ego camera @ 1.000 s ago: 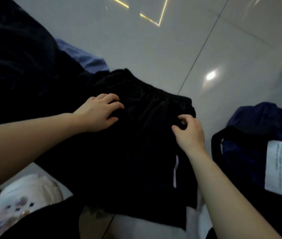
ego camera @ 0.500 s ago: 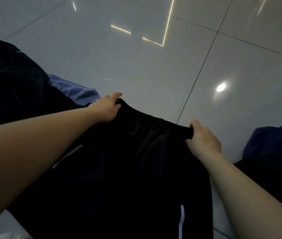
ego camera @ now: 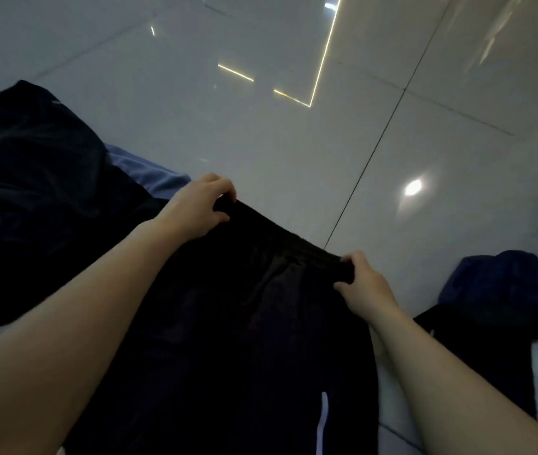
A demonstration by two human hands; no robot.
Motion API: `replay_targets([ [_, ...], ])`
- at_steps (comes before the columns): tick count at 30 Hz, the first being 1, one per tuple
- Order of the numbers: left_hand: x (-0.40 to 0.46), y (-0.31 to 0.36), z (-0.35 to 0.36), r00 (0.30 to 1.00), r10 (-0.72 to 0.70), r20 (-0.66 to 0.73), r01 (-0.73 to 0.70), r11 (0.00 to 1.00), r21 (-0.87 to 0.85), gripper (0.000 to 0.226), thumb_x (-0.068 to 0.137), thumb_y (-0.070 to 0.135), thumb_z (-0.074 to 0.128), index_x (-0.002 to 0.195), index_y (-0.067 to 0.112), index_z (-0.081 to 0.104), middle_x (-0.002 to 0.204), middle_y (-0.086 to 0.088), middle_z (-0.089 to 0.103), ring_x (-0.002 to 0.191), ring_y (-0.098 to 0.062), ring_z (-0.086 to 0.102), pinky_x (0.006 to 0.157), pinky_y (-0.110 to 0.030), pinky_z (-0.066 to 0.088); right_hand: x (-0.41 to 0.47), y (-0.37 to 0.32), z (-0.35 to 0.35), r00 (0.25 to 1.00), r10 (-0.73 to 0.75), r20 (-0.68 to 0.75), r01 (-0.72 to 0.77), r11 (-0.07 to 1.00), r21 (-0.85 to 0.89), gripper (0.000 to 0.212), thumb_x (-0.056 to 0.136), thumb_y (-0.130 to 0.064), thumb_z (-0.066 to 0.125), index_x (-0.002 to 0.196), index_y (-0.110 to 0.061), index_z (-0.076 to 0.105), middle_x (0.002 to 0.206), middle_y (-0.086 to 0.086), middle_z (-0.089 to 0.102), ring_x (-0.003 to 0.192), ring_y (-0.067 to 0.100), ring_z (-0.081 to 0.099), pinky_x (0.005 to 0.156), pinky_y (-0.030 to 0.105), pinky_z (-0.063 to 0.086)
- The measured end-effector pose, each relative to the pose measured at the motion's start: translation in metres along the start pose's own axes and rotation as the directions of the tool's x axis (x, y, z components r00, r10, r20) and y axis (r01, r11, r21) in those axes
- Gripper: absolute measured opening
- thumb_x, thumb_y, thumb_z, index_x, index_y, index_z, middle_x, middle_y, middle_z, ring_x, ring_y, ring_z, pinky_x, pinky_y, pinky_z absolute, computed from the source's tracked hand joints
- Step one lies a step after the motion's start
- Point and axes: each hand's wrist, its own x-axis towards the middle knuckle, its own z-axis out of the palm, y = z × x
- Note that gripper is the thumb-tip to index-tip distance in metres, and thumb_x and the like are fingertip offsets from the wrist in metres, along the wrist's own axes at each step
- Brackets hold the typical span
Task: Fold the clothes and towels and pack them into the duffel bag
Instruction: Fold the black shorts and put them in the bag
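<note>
I was watching through the head camera, and the step in hand was, as I judged it, the start of folding one garment. The black shorts (ego camera: 244,339) lay spread on the tiled floor (ego camera: 261,126) directly in front of the person, with the waistband at the far end and a white stripe low on the right leg. The left hand (ego camera: 195,205) gripped the left end of the waistband, its fingers (ego camera: 225,192) curled over the edge and the thumb under it. The right hand (ego camera: 363,284) gripped the right end in the same way, fingers wrapped around the gathered elastic. Both hands were closed on the cloth, and the waistband looked a little raised between them, though I could not tell how far it was off the floor.

To the left lay a pile of dark clothes (ego camera: 31,192) with a blue garment (ego camera: 143,172) showing under it, touching the shorts at that side. The duffel bag (ego camera: 504,307), navy with a white label, sat near the shorts on the right, not touching them as far as I could see.

The next move, in my opinion, called for bringing the waistband toward the hem, or one leg over the other, keeping the edges even. The fabric seemed thin and slippery, so it could slide out of line.
</note>
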Motion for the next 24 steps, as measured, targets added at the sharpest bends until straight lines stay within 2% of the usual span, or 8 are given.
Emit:
replay_targets([
  [3, -0.030, 0.009, -0.015, 0.996, -0.024, 0.081, 0.025, 1.000, -0.016, 0.031, 0.080, 0.013, 0.073, 0.107, 0.017, 0.059, 0.099, 0.000, 0.061, 0.091, -0.021, 0.057, 0.073, -0.024, 0.035, -0.014, -0.008, -0.005, 0.989, -0.046, 0.140, 0.055, 0.996, -0.064, 0.055, 0.088, -0.011, 0.060, 0.138, -0.026, 0.043, 0.132, 0.012, 0.056, 0.117, 0.031, 0.054, 0.089, 0.030, 0.044],
  [7, -0.054, 0.033, -0.048, 0.908, -0.003, 0.419, -0.058, 0.990, 0.132, 0.038, 0.085, 0.022, 0.069, 0.121, 0.027, 0.058, 0.116, 0.002, 0.059, 0.105, -0.016, 0.054, 0.082, -0.021, 0.037, -0.042, -0.027, -0.040, 0.919, 0.058, 0.390, -0.090, 0.994, 0.064, 0.068, 0.084, 0.001, 0.066, 0.140, -0.028, 0.039, 0.132, 0.012, 0.047, 0.101, 0.028, 0.054, 0.069, 0.032, 0.049],
  [9, -0.061, 0.046, -0.079, 0.889, 0.031, 0.457, -0.102, 0.986, 0.132, 0.038, 0.084, 0.024, 0.071, 0.121, 0.024, 0.060, 0.119, 0.001, 0.060, 0.110, -0.017, 0.054, 0.086, -0.021, 0.037, -0.063, -0.034, -0.063, 0.881, 0.066, 0.468, -0.099, 0.994, 0.047, 0.055, 0.086, 0.003, 0.064, 0.130, -0.025, 0.049, 0.123, 0.008, 0.049, 0.097, 0.022, 0.053, 0.074, 0.033, 0.048],
  [12, -0.073, 0.063, -0.137, 0.939, 0.070, 0.337, -0.099, 0.992, 0.072, 0.033, 0.079, 0.022, 0.077, 0.111, 0.019, 0.067, 0.109, -0.002, 0.064, 0.104, -0.020, 0.058, 0.090, -0.028, 0.043, -0.102, -0.047, -0.101, 0.883, 0.028, 0.469, -0.075, 0.994, 0.081, 0.033, 0.085, 0.003, 0.065, 0.103, -0.024, 0.059, 0.107, 0.004, 0.055, 0.086, 0.014, 0.054, 0.071, 0.029, 0.048],
  [15, -0.089, 0.089, -0.200, 0.980, 0.113, 0.165, -0.110, 0.994, -0.026, 0.027, 0.075, 0.011, 0.080, 0.099, 0.014, 0.070, 0.090, -0.002, 0.064, 0.087, -0.017, 0.060, 0.078, -0.025, 0.041, -0.150, -0.066, -0.144, 0.939, -0.071, 0.337, -0.002, 0.978, 0.210, 0.049, 0.082, 0.005, 0.067, 0.113, -0.029, 0.052, 0.101, 0.003, 0.056, 0.087, 0.017, 0.057, 0.065, 0.026, 0.050],
  [17, -0.104, 0.110, -0.239, 0.988, 0.145, 0.062, -0.139, 0.987, -0.085, 0.027, 0.073, 0.005, 0.080, 0.085, 0.026, 0.068, 0.080, 0.003, 0.062, 0.074, -0.009, 0.057, 0.075, -0.025, 0.041, -0.186, -0.079, -0.171, 0.954, -0.153, 0.259, 0.082, 0.960, 0.266, 0.053, 0.081, 0.006, 0.067, 0.118, -0.028, 0.052, 0.108, 0.005, 0.057, 0.094, 0.021, 0.059, 0.069, 0.028, 0.052],
  [21, -0.140, 0.150, -0.310, 0.969, 0.240, -0.052, -0.244, 0.963, -0.117, 0.040, 0.075, 0.003, 0.078, 0.074, 0.041, 0.065, 0.086, 0.002, 0.062, 0.085, -0.020, 0.060, 0.088, -0.043, 0.051, -0.254, -0.101, -0.228, 0.958, -0.286, 0.033, 0.262, 0.913, 0.312, 0.061, 0.080, 0.010, 0.066, 0.128, -0.023, 0.049, 0.113, 0.010, 0.055, 0.096, 0.026, 0.060, 0.072, 0.032, 0.054],
  [24, -0.173, 0.182, -0.352, 0.932, 0.318, -0.174, -0.337, 0.937, -0.088, 0.043, 0.079, 0.008, 0.074, 0.079, 0.049, 0.062, 0.091, 0.004, 0.061, 0.087, -0.013, 0.060, 0.081, -0.036, 0.051, -0.309, -0.108, -0.263, 0.923, -0.382, -0.047, 0.372, 0.857, 0.356, 0.059, 0.081, 0.006, 0.067, 0.131, -0.020, 0.050, 0.118, 0.010, 0.056, 0.104, 0.028, 0.060, 0.082, 0.035, 0.055],
])
